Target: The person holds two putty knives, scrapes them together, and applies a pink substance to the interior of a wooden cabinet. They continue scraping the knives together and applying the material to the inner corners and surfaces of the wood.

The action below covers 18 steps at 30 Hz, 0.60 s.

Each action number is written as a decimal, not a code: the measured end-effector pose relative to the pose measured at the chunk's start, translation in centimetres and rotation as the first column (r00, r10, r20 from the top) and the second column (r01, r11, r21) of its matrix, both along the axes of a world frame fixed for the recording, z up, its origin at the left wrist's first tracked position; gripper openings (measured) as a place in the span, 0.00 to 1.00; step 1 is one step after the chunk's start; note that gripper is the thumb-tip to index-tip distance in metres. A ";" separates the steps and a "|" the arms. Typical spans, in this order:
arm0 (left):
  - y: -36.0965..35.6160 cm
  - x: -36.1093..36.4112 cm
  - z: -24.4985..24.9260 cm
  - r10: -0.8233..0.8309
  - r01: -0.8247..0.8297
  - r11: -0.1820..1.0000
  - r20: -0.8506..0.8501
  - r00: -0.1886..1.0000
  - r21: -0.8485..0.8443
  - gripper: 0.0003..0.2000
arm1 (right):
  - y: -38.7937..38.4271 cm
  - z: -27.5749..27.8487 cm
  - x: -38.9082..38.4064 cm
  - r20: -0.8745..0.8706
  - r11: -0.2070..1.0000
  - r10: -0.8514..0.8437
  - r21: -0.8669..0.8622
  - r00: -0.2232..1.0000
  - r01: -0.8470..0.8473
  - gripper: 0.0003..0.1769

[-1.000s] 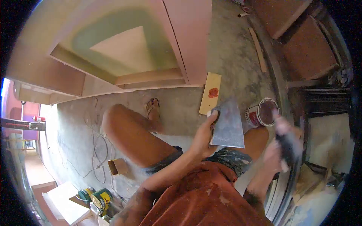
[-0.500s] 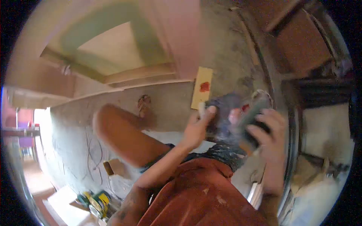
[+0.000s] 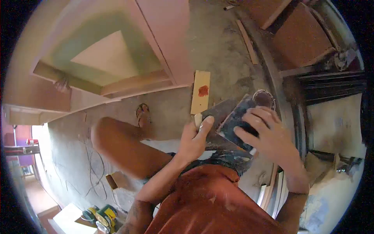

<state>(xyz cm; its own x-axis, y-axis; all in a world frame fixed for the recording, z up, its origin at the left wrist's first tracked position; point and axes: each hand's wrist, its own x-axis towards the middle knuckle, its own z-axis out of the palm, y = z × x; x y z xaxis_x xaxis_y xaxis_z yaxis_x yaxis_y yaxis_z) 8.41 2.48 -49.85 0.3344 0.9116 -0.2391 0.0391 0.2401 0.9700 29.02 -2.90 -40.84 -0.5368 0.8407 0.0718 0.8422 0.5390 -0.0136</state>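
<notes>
My left hand (image 3: 196,135) is closed around the pale handle of a putty knife (image 3: 219,110), its wide dark blade reaching to the right. Gripped in my right hand (image 3: 269,132) is a dark, flat rectangular plate (image 3: 230,128), with the fingers bent over its upper face. The plate's left part overlaps the putty knife blade in this view. Just beyond my right fingers stands a round can (image 3: 265,96) with a dirty rim. A pale wood strip (image 3: 200,103) with a red smear lies on the floor ahead of my left hand.
A large wooden cabinet frame (image 3: 132,86) with a green-edged panel spans the upper left. Bare concrete floor (image 3: 222,50) lies ahead. Green-and-yellow power tools (image 3: 104,216) sit at lower left, near a small cardboard box (image 3: 117,180). Dark shelving (image 3: 331,89) lines the right side.
The right-hand plate has swung from a steep tilt to a flatter pose and moved left over the putty knife blade. A pink lump seen between the tools is now hidden.
</notes>
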 end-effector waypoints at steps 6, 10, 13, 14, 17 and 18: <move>0.8 0.4 2.2 0.014 -0.003 0.995 -0.112 0.994 0.097 0.18 | 0.2 0.1 0.0 -0.071 0.999 -0.024 0.031 0.997 0.027 0.21; 1.7 -0.7 1.4 -0.035 0.047 0.997 -0.189 0.981 0.060 0.17 | -0.4 -0.6 0.5 -0.068 0.998 -0.052 0.028 0.996 0.054 0.18; 1.4 -0.1 0.8 0.140 -0.096 0.945 0.122 0.983 -0.313 0.16 | -2.3 1.2 -1.3 -0.471 0.967 -0.233 -0.018 0.851 0.255 0.20; 1.5 0.6 0.8 0.291 -0.071 0.840 0.337 0.896 -0.538 0.16 | -2.6 0.5 -2.0 -0.468 0.968 -0.228 -0.014 0.854 0.251 0.20; 0.3 1.7 0.5 0.279 0.133 0.789 0.542 0.793 -0.600 0.17 | -2.7 -8.0 -3.1 -0.920 0.960 -0.230 -0.161 0.317 0.230 0.25; -0.1 1.9 0.5 0.266 0.191 0.767 0.575 0.774 -0.612 0.18 | -2.8 -11.3 -3.1 -0.959 0.935 -0.276 -0.255 0.058 0.246 0.25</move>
